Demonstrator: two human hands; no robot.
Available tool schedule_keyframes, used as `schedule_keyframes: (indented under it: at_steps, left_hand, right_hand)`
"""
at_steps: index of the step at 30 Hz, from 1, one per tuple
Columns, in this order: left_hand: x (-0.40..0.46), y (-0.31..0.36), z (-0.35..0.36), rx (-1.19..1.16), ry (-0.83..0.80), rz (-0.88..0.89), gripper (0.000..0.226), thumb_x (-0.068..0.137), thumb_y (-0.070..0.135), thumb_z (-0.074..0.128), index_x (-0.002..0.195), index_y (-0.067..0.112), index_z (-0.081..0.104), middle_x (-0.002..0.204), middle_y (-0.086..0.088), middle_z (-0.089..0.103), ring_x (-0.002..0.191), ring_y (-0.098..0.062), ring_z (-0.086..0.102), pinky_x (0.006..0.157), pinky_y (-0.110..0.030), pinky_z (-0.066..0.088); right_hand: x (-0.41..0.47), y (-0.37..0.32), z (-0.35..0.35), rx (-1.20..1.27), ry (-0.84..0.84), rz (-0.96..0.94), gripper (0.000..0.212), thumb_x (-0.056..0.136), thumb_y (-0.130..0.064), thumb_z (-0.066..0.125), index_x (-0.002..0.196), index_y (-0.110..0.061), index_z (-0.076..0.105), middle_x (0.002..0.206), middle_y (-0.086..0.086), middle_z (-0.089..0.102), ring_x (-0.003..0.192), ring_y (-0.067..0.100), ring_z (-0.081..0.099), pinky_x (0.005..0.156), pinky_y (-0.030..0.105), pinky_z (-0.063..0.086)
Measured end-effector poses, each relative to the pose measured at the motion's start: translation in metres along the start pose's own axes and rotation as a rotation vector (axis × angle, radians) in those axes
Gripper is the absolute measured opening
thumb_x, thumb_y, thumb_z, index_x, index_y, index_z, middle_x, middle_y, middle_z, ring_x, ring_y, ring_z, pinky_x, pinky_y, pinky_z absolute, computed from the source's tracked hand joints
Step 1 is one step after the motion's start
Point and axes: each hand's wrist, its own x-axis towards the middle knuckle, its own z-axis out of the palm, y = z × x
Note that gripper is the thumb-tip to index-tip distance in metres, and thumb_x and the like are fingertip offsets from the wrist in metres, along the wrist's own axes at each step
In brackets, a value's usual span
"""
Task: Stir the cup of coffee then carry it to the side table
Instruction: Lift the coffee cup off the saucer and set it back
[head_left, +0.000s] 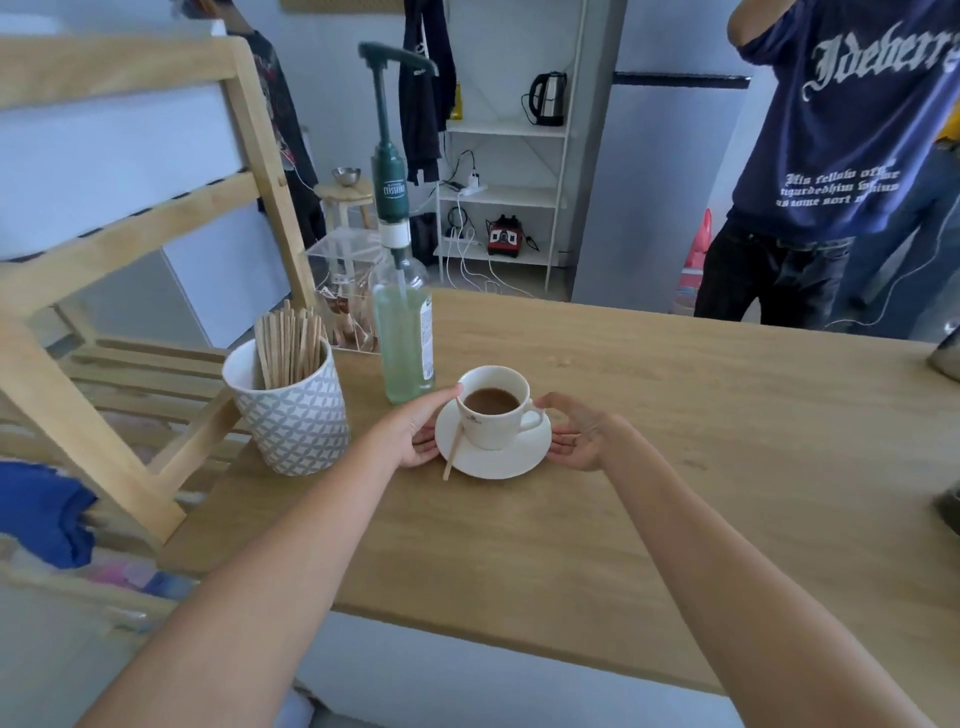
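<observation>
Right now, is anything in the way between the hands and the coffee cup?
No, nothing visible is. The left hand and the right hand are at opposite edges of the saucer under the coffee cup. The stir stick leans on the saucer beside the left hand, not blocking it. The side table is not in view.

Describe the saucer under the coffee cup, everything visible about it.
The saucer is round, plain white, glossy like ceramic, lying flat on the wooden table. The white cup of coffee stands on it, and a wooden stir stick lies across its left edge. The left hand and right hand grip opposite edges.
</observation>
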Motion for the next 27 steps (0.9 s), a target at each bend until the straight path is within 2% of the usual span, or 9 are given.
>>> schedule_keyframes:
  at_steps: [6, 13, 16, 18, 19, 22, 23, 24, 27]
  left_hand:
    - [0.011, 0.01, -0.002, 0.029, 0.018, -0.003, 0.046, 0.065, 0.042, 0.083, 0.083, 0.011, 0.053, 0.09, -0.007, 0.061, 0.095, -0.02, 0.059, 0.093, -0.032, 0.05]
    - [0.018, 0.016, -0.006, 0.097, -0.009, -0.005, 0.047, 0.064, 0.044, 0.083, 0.084, 0.012, 0.055, 0.092, -0.008, 0.062, 0.088, -0.019, 0.06, 0.089, -0.033, 0.051]
    - [0.018, 0.015, -0.005, 0.199, -0.02, 0.023, 0.061, 0.065, 0.057, 0.076, 0.102, 0.012, 0.058, 0.099, -0.004, 0.063, 0.093, -0.019, 0.06, 0.086, -0.032, 0.049]
    - [0.016, 0.012, -0.003, 0.327, 0.06, 0.098, 0.07, 0.068, 0.069, 0.065, 0.113, 0.017, 0.053, 0.111, -0.001, 0.059, 0.101, -0.021, 0.058, 0.086, -0.032, 0.049]
    - [0.016, 0.011, -0.003, 0.368, 0.131, 0.178, 0.066, 0.07, 0.072, 0.059, 0.11, 0.02, 0.052, 0.112, -0.001, 0.057, 0.099, -0.021, 0.058, 0.084, -0.034, 0.05]
    - [0.019, 0.006, -0.001, 0.312, 0.248, 0.437, 0.053, 0.085, 0.067, 0.039, 0.077, 0.019, 0.058, 0.089, -0.003, 0.059, 0.08, -0.022, 0.057, 0.085, -0.042, 0.052]
    - [0.02, 0.006, 0.001, 0.255, 0.218, 0.45, 0.057, 0.089, 0.064, 0.033, 0.081, 0.017, 0.064, 0.086, -0.003, 0.061, 0.083, -0.022, 0.058, 0.09, -0.043, 0.05]
    - [0.02, 0.006, 0.004, 0.18, 0.166, 0.422, 0.063, 0.092, 0.061, 0.028, 0.096, 0.013, 0.068, 0.093, -0.004, 0.064, 0.091, -0.022, 0.059, 0.093, -0.041, 0.048]
    - [0.02, 0.008, 0.013, -0.032, -0.022, 0.296, 0.074, 0.095, 0.06, 0.019, 0.135, 0.006, 0.049, 0.134, -0.008, 0.055, 0.122, -0.018, 0.05, 0.097, -0.03, 0.038]
  right_hand:
    - [0.022, -0.005, 0.004, 0.021, -0.027, 0.019, 0.049, 0.072, -0.018, 0.073, 0.11, 0.005, 0.053, 0.089, 0.015, 0.059, 0.08, 0.023, 0.062, 0.084, 0.029, 0.051]
    - [0.026, -0.006, 0.007, -0.034, 0.012, -0.022, 0.048, 0.071, -0.02, 0.073, 0.109, 0.003, 0.054, 0.092, 0.014, 0.058, 0.079, 0.022, 0.061, 0.08, 0.029, 0.051]
    - [0.024, -0.001, 0.008, -0.127, 0.03, -0.069, 0.037, 0.073, -0.026, 0.071, 0.101, -0.005, 0.058, 0.088, 0.01, 0.061, 0.077, 0.021, 0.061, 0.076, 0.032, 0.05]
    - [0.022, 0.002, 0.011, -0.211, 0.078, -0.15, 0.027, 0.078, -0.035, 0.068, 0.089, -0.012, 0.06, 0.073, 0.003, 0.059, 0.063, 0.018, 0.057, 0.07, 0.031, 0.051]
    - [0.022, 0.003, 0.012, -0.283, 0.131, -0.216, 0.029, 0.081, -0.04, 0.065, 0.088, -0.013, 0.059, 0.07, 0.001, 0.056, 0.059, 0.016, 0.053, 0.068, 0.03, 0.05]
    - [0.023, 0.009, 0.014, -0.409, 0.212, -0.407, 0.04, 0.089, -0.052, 0.047, 0.103, -0.015, 0.053, 0.076, -0.001, 0.05, 0.06, 0.014, 0.047, 0.057, 0.027, 0.044]
    - [0.023, 0.011, 0.014, -0.393, 0.19, -0.443, 0.041, 0.091, -0.052, 0.043, 0.106, -0.016, 0.052, 0.076, 0.001, 0.05, 0.058, 0.015, 0.047, 0.054, 0.027, 0.042]
    - [0.023, 0.014, 0.015, -0.374, 0.159, -0.467, 0.041, 0.093, -0.052, 0.039, 0.107, -0.016, 0.051, 0.075, 0.002, 0.051, 0.055, 0.015, 0.046, 0.05, 0.026, 0.04]
    - [0.023, 0.022, 0.018, -0.336, 0.082, -0.497, 0.038, 0.095, -0.052, 0.032, 0.102, -0.02, 0.051, 0.068, 0.004, 0.05, 0.048, 0.013, 0.045, 0.043, 0.022, 0.037]
